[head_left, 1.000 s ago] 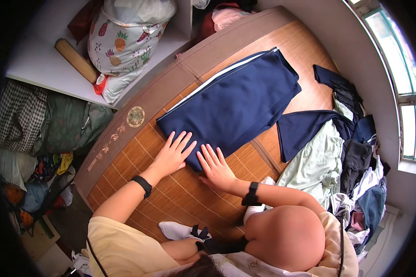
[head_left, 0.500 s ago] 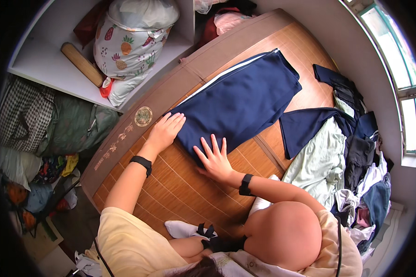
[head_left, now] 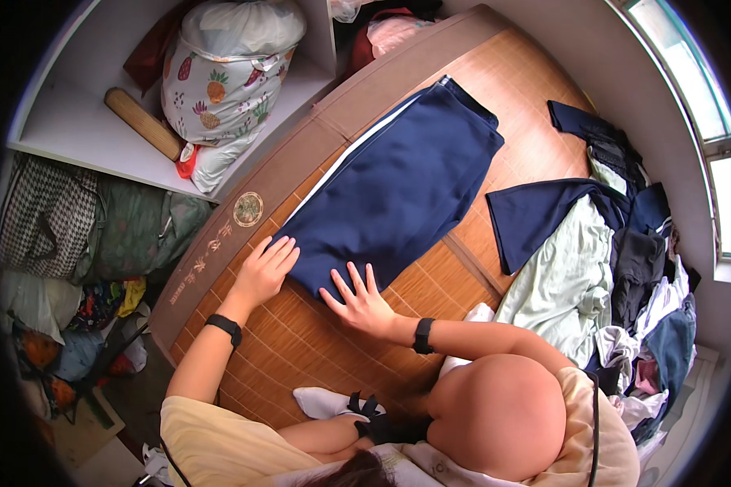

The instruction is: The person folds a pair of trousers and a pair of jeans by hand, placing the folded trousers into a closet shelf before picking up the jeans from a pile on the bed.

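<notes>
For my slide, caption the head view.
Left hand and right hand touch a folded navy garment on a brown mat.

A bamboo-like brown mat (head_left: 260, 365), crossed by thin pale lines, spreads over the middle of the room, edged by a wide, duller brown border (head_left: 292, 158) with a round emblem on it. At upper left, a white open shelf unit (head_left: 53, 114) stands alongside that border. A plain, pale greyish wall (head_left: 585, 53) bends around the upper right, set with a window (head_left: 711, 105) whose panes are divided by a crossbar. Bright daylight fills the glass and leaves a soft sheen on the mat's far end.
</notes>
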A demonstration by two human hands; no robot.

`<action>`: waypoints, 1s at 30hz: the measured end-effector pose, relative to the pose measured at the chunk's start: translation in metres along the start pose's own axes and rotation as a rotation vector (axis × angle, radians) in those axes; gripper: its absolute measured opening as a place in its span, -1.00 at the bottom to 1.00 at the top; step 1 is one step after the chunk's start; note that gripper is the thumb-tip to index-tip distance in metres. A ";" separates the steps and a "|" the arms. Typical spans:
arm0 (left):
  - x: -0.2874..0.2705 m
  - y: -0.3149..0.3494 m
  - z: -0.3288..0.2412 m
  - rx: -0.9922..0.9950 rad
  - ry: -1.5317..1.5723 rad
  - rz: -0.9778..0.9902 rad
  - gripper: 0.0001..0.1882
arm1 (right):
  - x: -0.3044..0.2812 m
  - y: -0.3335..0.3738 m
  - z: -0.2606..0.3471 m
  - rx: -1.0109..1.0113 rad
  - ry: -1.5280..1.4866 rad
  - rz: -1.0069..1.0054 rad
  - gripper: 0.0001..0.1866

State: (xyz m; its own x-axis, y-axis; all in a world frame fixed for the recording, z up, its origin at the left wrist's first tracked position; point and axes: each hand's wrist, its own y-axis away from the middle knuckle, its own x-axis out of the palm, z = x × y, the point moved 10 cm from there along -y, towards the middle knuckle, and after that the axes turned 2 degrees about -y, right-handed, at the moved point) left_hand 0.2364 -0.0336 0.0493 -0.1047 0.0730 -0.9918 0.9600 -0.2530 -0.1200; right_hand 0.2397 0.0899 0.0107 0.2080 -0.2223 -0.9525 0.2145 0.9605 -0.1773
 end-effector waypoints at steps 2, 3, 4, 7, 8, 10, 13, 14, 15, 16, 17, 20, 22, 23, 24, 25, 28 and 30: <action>-0.002 0.000 -0.006 0.009 -0.020 -0.001 -0.62 | 0.001 0.006 0.001 -0.119 0.020 -0.069 -0.54; -0.003 0.001 -0.008 0.009 -0.038 -0.008 -0.62 | 0.000 0.007 -0.002 -0.131 0.012 -0.081 -0.56; -0.003 0.002 -0.008 0.007 -0.038 -0.007 -0.62 | 0.001 0.007 -0.005 -0.152 0.026 -0.077 -0.56; -0.001 0.005 -0.004 -0.018 -0.039 0.001 -0.61 | 0.000 0.003 -0.009 -0.158 -0.003 -0.031 -0.55; -0.001 0.006 -0.002 -0.022 -0.040 0.002 -0.61 | 0.000 0.002 -0.011 -0.138 -0.140 0.013 -0.54; 0.002 0.006 0.002 -0.029 -0.040 0.012 -0.61 | -0.004 0.002 -0.013 -0.111 -0.271 0.057 -0.53; 0.009 0.015 0.002 -0.040 0.025 0.090 -0.58 | -0.009 0.006 -0.014 -0.008 -0.576 0.081 -0.54; 0.007 0.019 0.001 -0.038 0.026 0.093 -0.58 | -0.006 0.007 -0.015 0.044 -0.731 0.122 -0.55; 0.006 0.024 0.000 -0.049 0.062 0.120 -0.56 | -0.004 0.009 -0.015 0.097 -0.887 0.162 -0.56; 0.006 0.028 0.000 -0.060 0.098 0.146 -0.54 | -0.007 0.009 -0.016 0.125 -0.991 0.136 -0.57; 0.006 0.034 0.003 -0.057 0.098 0.150 -0.54 | -0.010 0.009 -0.015 0.128 -0.994 0.134 -0.57; -0.009 0.045 0.013 -0.043 0.202 0.100 -0.53 | -0.014 0.009 -0.014 0.160 -1.211 0.201 -0.61; -0.024 0.036 0.023 -0.090 0.306 0.060 -0.56 | -0.018 0.010 -0.017 0.188 -1.317 0.178 -0.63; -0.034 0.031 0.032 -0.138 0.409 0.019 -0.59 | -0.021 0.010 -0.021 0.215 -1.422 0.154 -0.66; -0.055 0.019 0.036 -0.167 0.408 -0.067 -0.63 | -0.029 0.008 -0.028 0.299 -1.507 0.147 -0.68; -0.068 0.010 0.043 -0.209 0.430 -0.111 -0.66 | -0.036 0.006 -0.037 0.384 -1.591 0.136 -0.70; -0.088 -0.018 0.070 -0.422 0.582 -0.298 -0.72 | -0.067 0.008 -0.098 0.637 -1.615 -0.228 -0.74; -0.101 -0.051 0.078 -0.469 0.691 -0.448 -0.66 | -0.081 0.015 -0.137 0.730 -1.705 -0.430 -0.84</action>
State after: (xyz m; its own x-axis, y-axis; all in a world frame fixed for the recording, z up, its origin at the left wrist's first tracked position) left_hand 0.1776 -0.1035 0.1523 -0.4560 0.6628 -0.5940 0.8900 0.3393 -0.3047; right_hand 0.0955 0.1452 0.0509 0.5273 -0.7356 0.4253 0.7096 0.6565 0.2558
